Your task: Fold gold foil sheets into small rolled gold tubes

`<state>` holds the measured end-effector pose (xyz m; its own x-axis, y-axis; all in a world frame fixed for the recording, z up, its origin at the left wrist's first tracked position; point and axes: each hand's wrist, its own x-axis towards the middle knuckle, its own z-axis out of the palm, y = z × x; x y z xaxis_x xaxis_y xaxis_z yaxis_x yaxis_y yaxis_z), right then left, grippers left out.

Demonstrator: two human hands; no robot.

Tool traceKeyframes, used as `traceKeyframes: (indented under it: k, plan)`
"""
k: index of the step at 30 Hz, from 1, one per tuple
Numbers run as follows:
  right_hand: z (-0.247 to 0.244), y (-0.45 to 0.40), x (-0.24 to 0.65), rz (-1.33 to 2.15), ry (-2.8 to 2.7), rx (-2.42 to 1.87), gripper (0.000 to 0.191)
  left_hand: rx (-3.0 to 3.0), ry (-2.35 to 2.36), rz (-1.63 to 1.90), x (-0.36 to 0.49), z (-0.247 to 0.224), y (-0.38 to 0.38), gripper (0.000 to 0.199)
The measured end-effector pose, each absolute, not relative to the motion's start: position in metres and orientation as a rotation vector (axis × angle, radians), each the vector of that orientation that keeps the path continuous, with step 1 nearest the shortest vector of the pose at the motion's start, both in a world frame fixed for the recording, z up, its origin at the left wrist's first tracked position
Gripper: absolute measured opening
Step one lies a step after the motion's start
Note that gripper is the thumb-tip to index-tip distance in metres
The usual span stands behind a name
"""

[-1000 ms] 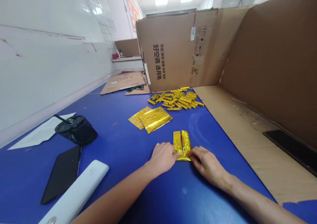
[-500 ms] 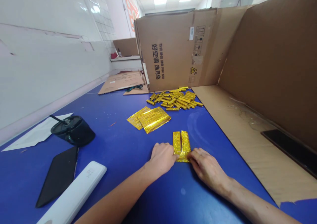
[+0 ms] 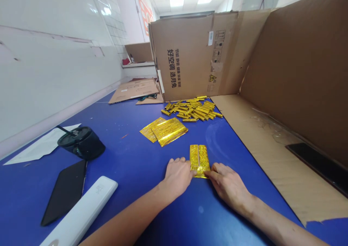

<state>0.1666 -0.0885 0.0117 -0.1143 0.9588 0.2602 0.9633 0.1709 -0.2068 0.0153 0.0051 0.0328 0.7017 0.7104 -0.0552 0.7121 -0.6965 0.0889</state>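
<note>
A folded sheet of gold foil paper (image 3: 199, 160) lies flat on the blue table, its two sides turned in so that they nearly meet along a middle slit, with a fold across the near edge. At its near left corner, the thumb of my left hand (image 3: 178, 175) presses on the foil while the other fingers are curled closed. My right hand (image 3: 230, 184) pinches the near right corner with thumb and forefinger. Flat gold foil sheets (image 3: 170, 131) lie just beyond. Farther back is a pile of small rolled gold foil pieces (image 3: 194, 109).
On the left are a dark cup with a straw (image 3: 81, 143), a white paper (image 3: 40, 146), a black flat tablet-like object (image 3: 65, 191) and a long white device (image 3: 81, 211). Cardboard panels (image 3: 190, 57) wall the back and right. A dark phone-like object (image 3: 318, 166) lies on the cardboard at right.
The right-hand flap of the foil lies flatter, and the slit between the flaps is narrower. My right fingertips have shifted slightly left onto the foil. My left hand stays nearly in place.
</note>
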Motion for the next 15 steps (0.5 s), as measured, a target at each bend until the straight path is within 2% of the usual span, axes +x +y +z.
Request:
traceKeyframes:
  k: [10, 15]
  plan:
    - [0.014, -0.091, 0.165, -0.063, -2.173, -1.893, 0.022, 2.784, 1.199, 0.13, 0.008, 0.023, 0.004, 0.019]
    - [0.018, -0.091, 0.164, -0.121, -2.189, -1.915, 0.022, 3.012, 0.981, 0.287, 0.005, 0.023, -0.005, 0.01]
